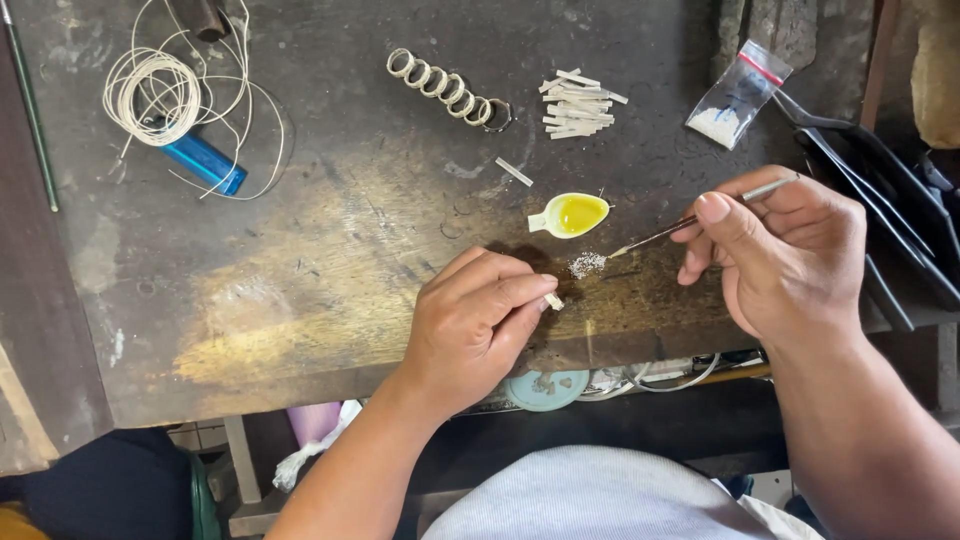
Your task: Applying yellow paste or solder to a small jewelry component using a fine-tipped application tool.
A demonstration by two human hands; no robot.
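Note:
My left hand pinches a small white strip piece between thumb and fingers near the front edge of the dark worn workbench. My right hand holds a thin brush-like tool, its tip pointing left beside a little heap of white powder on the bench. Just above the heap sits a small white spoon-shaped dish of yellow liquid.
A row of white rings, a pile of short white strips and one loose strip lie at the back. A coil of white thread, a blue lighter, a plastic bag of powder and black tools sit around.

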